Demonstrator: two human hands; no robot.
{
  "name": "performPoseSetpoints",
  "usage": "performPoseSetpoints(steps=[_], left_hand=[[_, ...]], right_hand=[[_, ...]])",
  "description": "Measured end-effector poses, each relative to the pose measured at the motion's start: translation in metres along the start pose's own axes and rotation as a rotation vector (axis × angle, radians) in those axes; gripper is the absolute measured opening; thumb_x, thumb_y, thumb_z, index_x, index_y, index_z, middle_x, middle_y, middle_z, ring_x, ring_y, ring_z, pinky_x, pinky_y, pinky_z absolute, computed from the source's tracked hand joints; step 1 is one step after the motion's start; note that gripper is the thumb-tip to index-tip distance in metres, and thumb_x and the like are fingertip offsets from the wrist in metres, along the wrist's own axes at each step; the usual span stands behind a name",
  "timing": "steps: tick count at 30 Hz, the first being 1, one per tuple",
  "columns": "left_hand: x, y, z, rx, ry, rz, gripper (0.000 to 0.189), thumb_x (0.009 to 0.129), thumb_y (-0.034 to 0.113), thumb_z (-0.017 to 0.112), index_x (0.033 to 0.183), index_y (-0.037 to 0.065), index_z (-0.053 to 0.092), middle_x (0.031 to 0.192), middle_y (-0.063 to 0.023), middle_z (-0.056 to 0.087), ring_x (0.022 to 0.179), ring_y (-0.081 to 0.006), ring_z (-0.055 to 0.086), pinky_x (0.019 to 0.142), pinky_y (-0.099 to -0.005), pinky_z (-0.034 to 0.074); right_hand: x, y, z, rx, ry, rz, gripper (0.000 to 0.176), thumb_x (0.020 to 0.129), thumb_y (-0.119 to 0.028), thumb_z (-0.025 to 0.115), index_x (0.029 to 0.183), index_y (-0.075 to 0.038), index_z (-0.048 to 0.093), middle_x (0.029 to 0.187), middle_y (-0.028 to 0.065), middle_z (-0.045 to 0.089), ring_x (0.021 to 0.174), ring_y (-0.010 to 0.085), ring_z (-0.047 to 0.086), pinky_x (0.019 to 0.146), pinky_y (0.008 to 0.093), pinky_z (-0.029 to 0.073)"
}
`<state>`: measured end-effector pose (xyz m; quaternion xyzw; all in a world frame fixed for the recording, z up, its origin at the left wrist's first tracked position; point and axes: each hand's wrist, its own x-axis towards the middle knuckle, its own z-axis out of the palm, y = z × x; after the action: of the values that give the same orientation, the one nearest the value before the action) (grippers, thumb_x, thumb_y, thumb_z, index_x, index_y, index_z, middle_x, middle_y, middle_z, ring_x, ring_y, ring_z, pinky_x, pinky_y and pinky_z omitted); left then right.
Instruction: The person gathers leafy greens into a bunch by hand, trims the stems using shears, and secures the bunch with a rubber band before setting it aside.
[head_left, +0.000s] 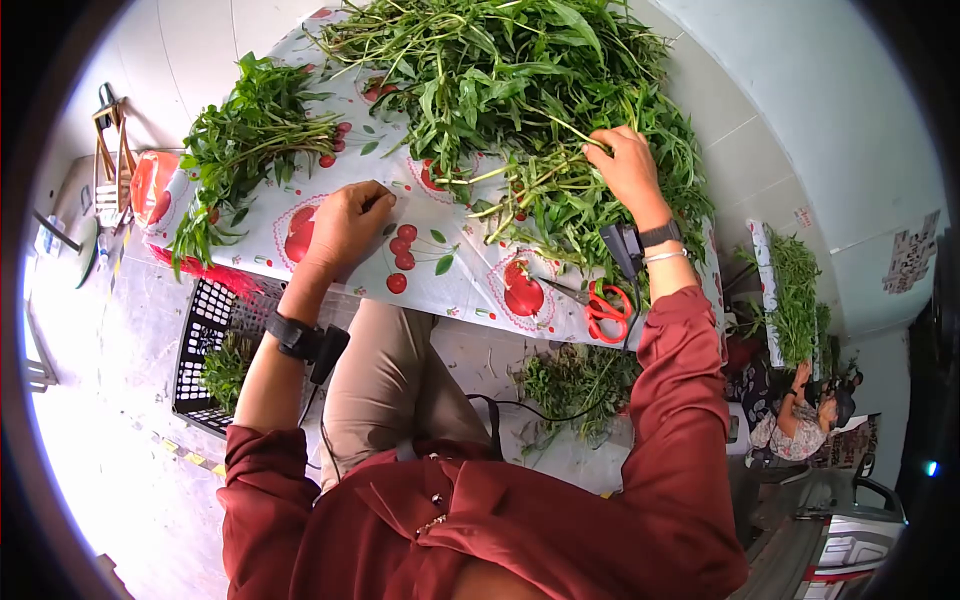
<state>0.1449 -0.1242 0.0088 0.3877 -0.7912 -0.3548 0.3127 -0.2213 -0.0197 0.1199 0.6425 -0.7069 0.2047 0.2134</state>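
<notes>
My right hand [626, 172] pinches a stem of leafy greens at the near right part of a large heap of leafy greens [500, 85]. Cut stems and leaves lie below and around its fingers. My left hand [350, 222] rests on the cherry-print tablecloth [440, 215] with its fingers curled in, and nothing shows in it. Beyond that hand, at the left, lies a smaller bunch of greens [255, 140]. Red-handled scissors [607, 312] lie at the table's near edge, below my right wrist, their blades partly among the leaves.
A black plastic crate [205, 330] holding some greens stands on the floor at the left. More greens [580, 390] lie on the floor under the table. At the far right a person [800, 425] works at another table with greens [795, 300]. A wooden folding stool [113, 160] stands far left.
</notes>
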Motion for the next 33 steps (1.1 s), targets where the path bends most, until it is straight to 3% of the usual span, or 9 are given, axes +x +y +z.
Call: performPoseSetpoints(steps=[2, 5, 7, 14, 18, 20, 23, 27, 33], left_hand=[[-0.001, 0.002, -0.001, 0.003, 0.005, 0.008, 0.026, 0.090, 0.023, 0.061, 0.094, -0.002, 0.066, 0.076, -0.0140, 0.066, 0.066, -0.0199, 0.059, 0.067, -0.0330, 0.048], [-0.001, 0.004, -0.002, -0.012, 0.007, 0.015, 0.026, 0.090, 0.024, 0.061, 0.094, -0.002, 0.066, 0.075, -0.0136, 0.065, 0.065, -0.0191, 0.059, 0.067, -0.0328, 0.048], [-0.001, 0.006, -0.002, -0.033, 0.004, -0.019, 0.026, 0.088, 0.027, 0.060, 0.093, 0.003, 0.070, 0.079, -0.0169, 0.067, 0.071, -0.0308, 0.066, 0.068, -0.0375, 0.051], [-0.003, 0.003, 0.001, -0.143, 0.092, 0.031, 0.024, 0.088, 0.022, 0.062, 0.095, 0.000, 0.070, 0.081, -0.0163, 0.068, 0.071, -0.0295, 0.064, 0.068, -0.0357, 0.050], [-0.003, 0.033, 0.008, -0.015, 0.177, 0.358, 0.018, 0.089, 0.014, 0.065, 0.102, 0.002, 0.070, 0.085, -0.0145, 0.066, 0.076, -0.0279, 0.063, 0.069, -0.0340, 0.050], [-0.005, 0.072, 0.019, -0.090, 0.157, 0.451, 0.025, 0.090, 0.008, 0.064, 0.114, 0.003, 0.068, 0.081, -0.0127, 0.063, 0.070, -0.0246, 0.058, 0.066, -0.0347, 0.048], [0.005, 0.104, 0.046, 0.031, 0.193, 0.775, 0.040, 0.089, 0.015, 0.067, 0.128, 0.010, 0.061, 0.083, -0.0108, 0.062, 0.074, -0.0272, 0.059, 0.068, -0.0387, 0.050], [0.012, 0.136, 0.073, 0.119, 0.176, 0.885, 0.033, 0.086, 0.017, 0.067, 0.118, 0.009, 0.065, 0.080, -0.0074, 0.061, 0.077, -0.0274, 0.060, 0.068, -0.0387, 0.052], [0.030, 0.122, 0.072, 0.456, 0.133, 1.017, 0.010, 0.075, 0.015, 0.060, 0.084, 0.012, 0.063, 0.079, -0.0011, 0.057, 0.083, -0.0182, 0.059, 0.070, -0.0327, 0.051]], right_hand=[[0.004, 0.003, 0.002, 0.139, -0.183, 0.125, 0.025, 0.086, -0.029, 0.067, 0.094, -0.007, 0.073, 0.097, 0.0112, 0.065, 0.097, 0.0298, 0.059, 0.086, 0.0408, 0.048], [0.000, 0.003, -0.012, 0.233, -0.069, 0.132, 0.023, 0.086, -0.024, 0.067, 0.092, -0.003, 0.073, 0.090, 0.0117, 0.066, 0.087, 0.0282, 0.062, 0.079, 0.0379, 0.049], [-0.008, 0.004, -0.028, 0.347, 0.020, 0.134, 0.021, 0.087, -0.017, 0.067, 0.097, 0.001, 0.071, 0.087, 0.0119, 0.066, 0.078, 0.0244, 0.064, 0.071, 0.0326, 0.048], [-0.045, -0.010, -0.077, 0.291, -0.007, 0.127, 0.017, 0.089, -0.013, 0.066, 0.096, 0.002, 0.069, 0.083, 0.0110, 0.063, 0.077, 0.0249, 0.060, 0.070, 0.0329, 0.047], [-0.064, -0.022, -0.073, 0.201, 0.013, -0.016, 0.015, 0.087, -0.013, 0.067, 0.095, 0.000, 0.070, 0.086, 0.0103, 0.065, 0.083, 0.0276, 0.059, 0.074, 0.0349, 0.048], [-0.071, -0.034, -0.070, 0.194, 0.010, -0.063, 0.014, 0.086, -0.012, 0.068, 0.094, -0.001, 0.070, 0.087, 0.0098, 0.065, 0.084, 0.0277, 0.059, 0.076, 0.0354, 0.048], [-0.074, -0.050, -0.063, 0.229, 0.011, -0.202, 0.013, 0.081, -0.009, 0.071, 0.093, -0.004, 0.069, 0.090, 0.0071, 0.065, 0.088, 0.0272, 0.059, 0.078, 0.0370, 0.050], [-0.080, -0.067, -0.064, 0.219, -0.024, -0.276, 0.020, 0.077, -0.005, 0.073, 0.096, -0.004, 0.068, 0.094, 0.0069, 0.065, 0.089, 0.0269, 0.059, 0.078, 0.0372, 0.051], [-0.093, -0.054, -0.074, 0.165, 0.023, -0.276, 0.017, 0.075, -0.004, 0.074, 0.091, -0.004, 0.067, 0.091, 0.0061, 0.065, 0.087, 0.0259, 0.059, 0.076, 0.0366, 0.051]])
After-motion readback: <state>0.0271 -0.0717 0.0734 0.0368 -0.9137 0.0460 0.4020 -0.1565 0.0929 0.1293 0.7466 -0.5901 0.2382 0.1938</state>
